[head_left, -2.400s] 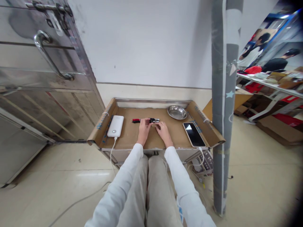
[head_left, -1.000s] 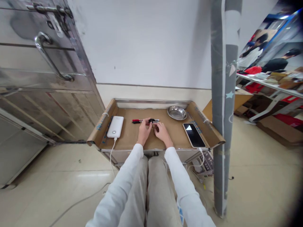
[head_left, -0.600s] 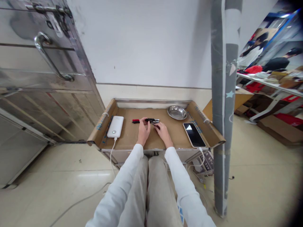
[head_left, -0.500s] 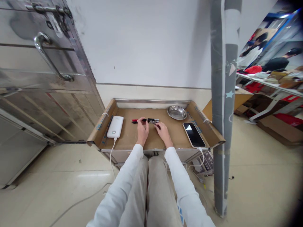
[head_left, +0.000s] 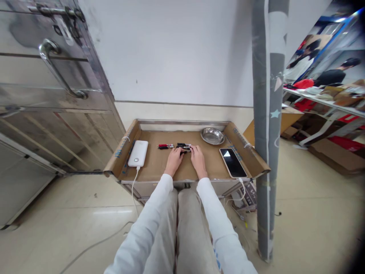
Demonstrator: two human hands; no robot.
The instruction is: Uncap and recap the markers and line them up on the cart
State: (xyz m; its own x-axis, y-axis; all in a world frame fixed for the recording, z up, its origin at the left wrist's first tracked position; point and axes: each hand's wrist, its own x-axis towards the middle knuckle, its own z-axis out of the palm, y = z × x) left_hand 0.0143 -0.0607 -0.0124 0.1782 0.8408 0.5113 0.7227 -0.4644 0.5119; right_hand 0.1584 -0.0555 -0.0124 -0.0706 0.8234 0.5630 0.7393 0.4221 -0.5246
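Note:
On the brown-lined table, my left hand [head_left: 173,161] closes its fingertips on the near end of a black pen [head_left: 185,152]. The fingers of my right hand [head_left: 197,159] close on that pen's other end, so it lies level between both hands and is partly covered. Just beyond my fingertips rest black pens [head_left: 182,145], side by side. To their left lie a red pen [head_left: 163,145] and a black one [head_left: 163,148], close together and apart from my hands.
A white power bank [head_left: 138,153] with a cable lies left. A steel bowl [head_left: 212,136] stands at the back right, and a phone [head_left: 233,163] with a cable lies in front of it. Rolled edges [head_left: 253,155] flank the table. A wrapped pillar [head_left: 268,125] rises at right.
My left hand has drawn back from over the pens, uncovering the red and black pair's right ends. Both hands now meet at one black pen; the view shifted slightly.

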